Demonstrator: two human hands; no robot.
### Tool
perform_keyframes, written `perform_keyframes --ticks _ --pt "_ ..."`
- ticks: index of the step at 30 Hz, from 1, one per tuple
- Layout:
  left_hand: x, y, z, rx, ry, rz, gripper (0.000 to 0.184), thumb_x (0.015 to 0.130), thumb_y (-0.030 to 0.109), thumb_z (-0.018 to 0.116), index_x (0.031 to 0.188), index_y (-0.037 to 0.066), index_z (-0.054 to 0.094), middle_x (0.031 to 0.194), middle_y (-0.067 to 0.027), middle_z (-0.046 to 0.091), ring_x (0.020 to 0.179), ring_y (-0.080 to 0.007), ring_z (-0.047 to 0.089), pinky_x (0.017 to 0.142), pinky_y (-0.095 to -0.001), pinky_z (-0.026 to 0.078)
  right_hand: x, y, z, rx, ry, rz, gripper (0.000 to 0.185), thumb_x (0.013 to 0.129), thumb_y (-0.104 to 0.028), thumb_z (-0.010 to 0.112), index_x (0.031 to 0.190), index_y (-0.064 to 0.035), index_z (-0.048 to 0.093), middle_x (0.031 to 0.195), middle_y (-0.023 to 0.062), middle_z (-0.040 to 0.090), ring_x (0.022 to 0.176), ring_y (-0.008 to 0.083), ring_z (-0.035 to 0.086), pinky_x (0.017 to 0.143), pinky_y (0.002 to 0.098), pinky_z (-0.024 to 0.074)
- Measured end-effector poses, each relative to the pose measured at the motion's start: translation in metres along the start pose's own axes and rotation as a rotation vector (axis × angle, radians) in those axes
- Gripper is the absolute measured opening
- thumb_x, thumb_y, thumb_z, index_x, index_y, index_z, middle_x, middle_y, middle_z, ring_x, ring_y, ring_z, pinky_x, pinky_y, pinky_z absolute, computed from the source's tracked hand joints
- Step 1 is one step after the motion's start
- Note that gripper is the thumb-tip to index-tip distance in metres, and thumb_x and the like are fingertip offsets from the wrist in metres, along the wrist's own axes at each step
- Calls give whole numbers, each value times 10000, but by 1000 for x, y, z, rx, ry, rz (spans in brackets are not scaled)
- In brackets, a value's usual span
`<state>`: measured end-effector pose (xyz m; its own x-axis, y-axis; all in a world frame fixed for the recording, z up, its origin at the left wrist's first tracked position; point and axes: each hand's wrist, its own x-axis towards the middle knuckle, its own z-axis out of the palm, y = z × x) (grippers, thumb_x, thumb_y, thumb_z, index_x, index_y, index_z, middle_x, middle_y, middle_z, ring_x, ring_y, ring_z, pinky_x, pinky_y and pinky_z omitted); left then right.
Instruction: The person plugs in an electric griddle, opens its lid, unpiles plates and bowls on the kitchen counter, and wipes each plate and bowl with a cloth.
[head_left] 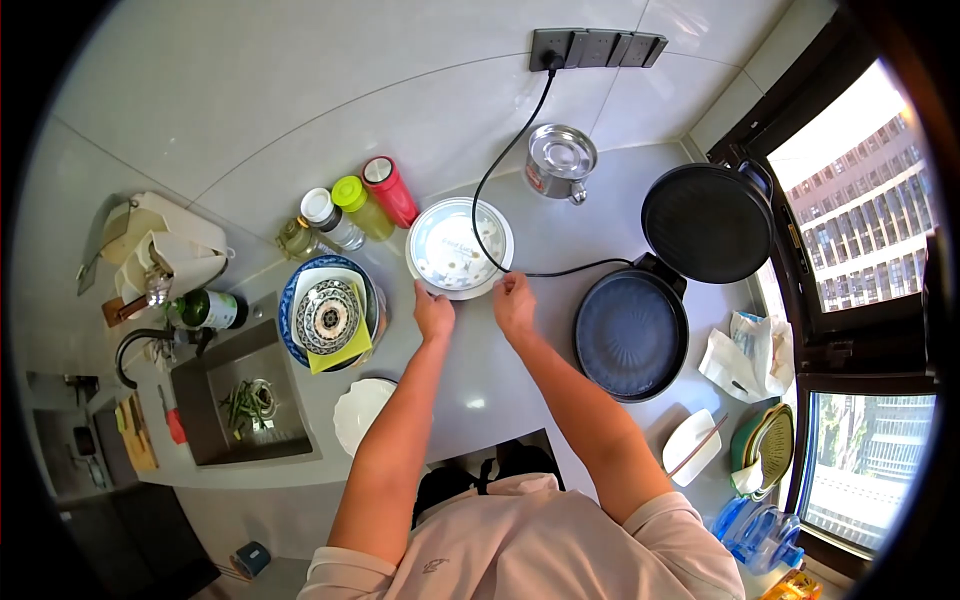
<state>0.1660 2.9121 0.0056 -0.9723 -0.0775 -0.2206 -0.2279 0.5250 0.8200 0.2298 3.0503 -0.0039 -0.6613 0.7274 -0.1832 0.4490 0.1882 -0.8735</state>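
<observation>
Round dish on grey counter; left hand fingers clamped on its near rim. Right hand fingers together at its near-right edge, beside black cord; cannot tell which they grip. Pink bottle left of dish, electric pan right, stacked bowls farther left.

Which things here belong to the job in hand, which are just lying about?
Likely in play: round dish at left hand and right hand; plugged-in cord; open black pan.

Lying about: pink bottle, steel mug, stacked bowls, greens, blue jug.
</observation>
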Motion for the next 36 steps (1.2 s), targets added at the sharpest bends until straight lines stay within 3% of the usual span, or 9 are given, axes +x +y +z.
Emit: perform_keyframes --ticks 5,9,17,20,26,29,33,34,36 --pt "0 27 9 -116 -129 46 599 941 42 492 1526 -2 372 1348 -232 631 1251 -393 600 1052 -409 460 3 9 12 81 -48 54 319 972 -181 620 1244 -14 625 1010 123 737 854 210 716 756 350 565" --pt "9 29 16 -44 -159 -7 634 959 88 479 1567 -3 321 1441 -256 560 1322 -397 546 1090 -389 428 5 5 8 69 -46 6 296 969 -153 595 1226 -9 619 1060 136 732 861 227 722 759 356 567" --pt "-6 15 -14 -7 -194 10 682 945 81 507 1586 9 286 1359 -249 623 1259 -352 610 1054 -394 472 -13 0 0 -33 21 -74 327 907 -110 633 1219 -13 609 1132 178 707 948 302 720 848 406 554" --pt "-24 1 -33 -16 -201 43 696 935 75 508 1590 20 281 1323 -244 641 1225 -357 627 1047 -399 479 -31 -6 3 -83 45 -85 297 916 -105 629 1199 -18 610 1126 172 711 932 290 716 847 404 552" --pt "-61 -32 -95 -107 -239 86 695 913 45 499 1582 30 312 1394 -248 601 1268 -337 615 1044 -398 484 -81 -10 39 14 -93 -99 217 957 -88 610 1163 -19 613 1039 116 706 837 201 711 697 344 569" --pt "-75 -47 -142 -137 -196 135 604 911 26 505 1511 34 433 1364 -216 630 1200 -313 660 999 -390 510 -114 -24 65 88 -149 -115 201 970 -76 603 1159 -11 619 997 90 701 800 169 701 642 312 565" --pt "-88 -62 -218 -220 -102 173 404 926 8 540 1323 50 604 1214 -150 695 1026 -268 704 921 -366 534 -165 -70 81 228 -355 83 249 981 -83 597 1212 6 628 1010 93 701 824 177 701 674 318 583" --pt "-78 -82 -226 -298 18 231 306 926 -11 564 1209 69 647 1121 -117 698 950 -241 683 885 -351 533 -171 -75 88 252 -381 110 265 982 -84 596 1227 10 628 1019 96 698 832 182 701 686 321 588" --pt "-54 -118 -249 -182 207 258 274 941 42 595 1213 41 627 1089 -109 701 957 -254 672 901 -364 529 -178 -80 100 304 -413 165 293 982 -86 593 1257 13 623 1041 103 693 853 192 700 714 328 595"
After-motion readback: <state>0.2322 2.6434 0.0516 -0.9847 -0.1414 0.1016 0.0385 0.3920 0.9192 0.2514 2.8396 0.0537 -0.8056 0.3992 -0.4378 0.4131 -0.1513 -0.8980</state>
